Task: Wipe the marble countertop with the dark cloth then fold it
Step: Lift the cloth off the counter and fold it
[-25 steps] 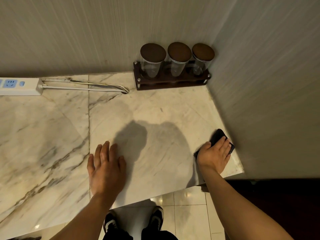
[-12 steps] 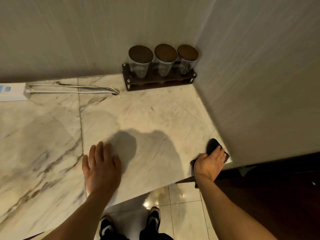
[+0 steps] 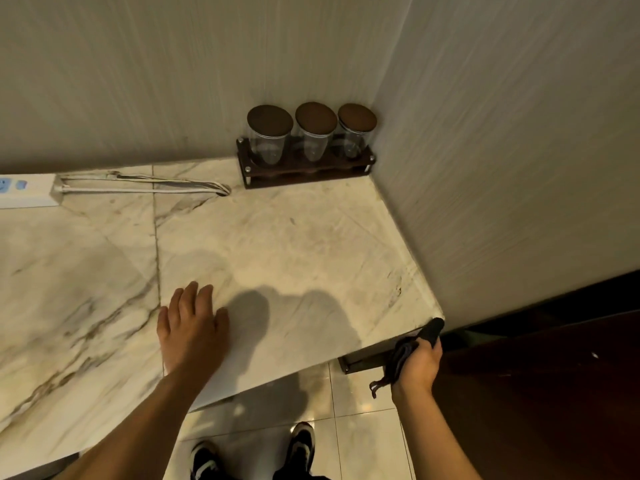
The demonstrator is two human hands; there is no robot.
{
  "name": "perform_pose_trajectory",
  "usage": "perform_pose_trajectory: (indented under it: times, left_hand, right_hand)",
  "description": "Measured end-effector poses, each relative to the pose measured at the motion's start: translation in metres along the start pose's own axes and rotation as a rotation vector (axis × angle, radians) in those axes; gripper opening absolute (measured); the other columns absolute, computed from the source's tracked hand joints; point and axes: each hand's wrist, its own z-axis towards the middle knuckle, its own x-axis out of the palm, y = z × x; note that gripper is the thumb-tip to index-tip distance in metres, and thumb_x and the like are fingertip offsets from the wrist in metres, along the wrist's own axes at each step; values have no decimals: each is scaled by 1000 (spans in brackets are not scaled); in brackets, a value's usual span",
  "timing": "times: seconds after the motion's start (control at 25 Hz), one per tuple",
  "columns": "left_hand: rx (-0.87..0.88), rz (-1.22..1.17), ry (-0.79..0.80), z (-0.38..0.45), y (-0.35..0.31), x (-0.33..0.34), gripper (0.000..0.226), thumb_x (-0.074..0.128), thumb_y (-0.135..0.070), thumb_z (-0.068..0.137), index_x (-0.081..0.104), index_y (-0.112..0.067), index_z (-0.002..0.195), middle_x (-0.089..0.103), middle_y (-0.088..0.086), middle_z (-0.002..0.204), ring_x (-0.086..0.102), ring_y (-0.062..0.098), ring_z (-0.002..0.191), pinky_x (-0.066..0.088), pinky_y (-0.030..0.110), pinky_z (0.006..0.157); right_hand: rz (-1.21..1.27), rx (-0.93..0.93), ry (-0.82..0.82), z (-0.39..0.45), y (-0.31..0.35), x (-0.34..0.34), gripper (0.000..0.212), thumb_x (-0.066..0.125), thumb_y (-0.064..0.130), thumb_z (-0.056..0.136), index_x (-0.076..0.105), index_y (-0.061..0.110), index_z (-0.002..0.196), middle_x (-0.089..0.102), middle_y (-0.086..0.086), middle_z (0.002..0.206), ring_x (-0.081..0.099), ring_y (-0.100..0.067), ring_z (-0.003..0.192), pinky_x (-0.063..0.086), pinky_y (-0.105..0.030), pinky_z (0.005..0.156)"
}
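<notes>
Right hand [image 3: 417,365], fingers closed around bunched dark cloth [image 3: 405,351] off the marble worktop [image 3: 277,258] edge; loose tail may slip. Left hand [image 3: 194,330] flat, empty.

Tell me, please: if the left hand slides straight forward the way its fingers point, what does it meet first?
The left hand lies flat on the marble countertop, fingers pointing toward the back wall. The marble ahead looks free; the white cable along the wall probably comes first, though depth is unclear.
</notes>
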Motion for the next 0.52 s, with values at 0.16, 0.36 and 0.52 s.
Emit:
perform_pose_trajectory:
  times: [0.16, 0.36, 0.52]
  left_hand:
    - [-5, -76, 39, 4, -7, -19, 43, 41, -32, 89, 51, -14, 127, 45, 15, 143, 32, 35, 135, 23, 54, 112]
    - [129, -189, -5, -18, -45, -42, 46, 45, -28, 89, 55, -5, 127, 53, 18, 137, 43, 37, 129, 32, 46, 109]
    - [45, -515, 284, -31, -91, -53, 42, 49, -30, 95, 48, -14, 134, 53, 8, 137, 51, 24, 122, 38, 31, 99]
  right_hand:
    - [265, 373, 265, -20, 16, -33, 39, 46, 35, 93, 60, 14, 122, 69, -12, 92, 66, -24, 77, 55, -29, 61]
    - [344, 543, 514, -53, 31, -60, 41, 68, 32, 78, 68, 5, 109, 73, -19, 83, 72, -33, 66, 60, -37, 55]
    - [378, 682, 714, -72, 42, -58, 47, 89, 17, 61, 73, -3, 101, 72, -25, 97, 72, -38, 81, 61, -49, 64]
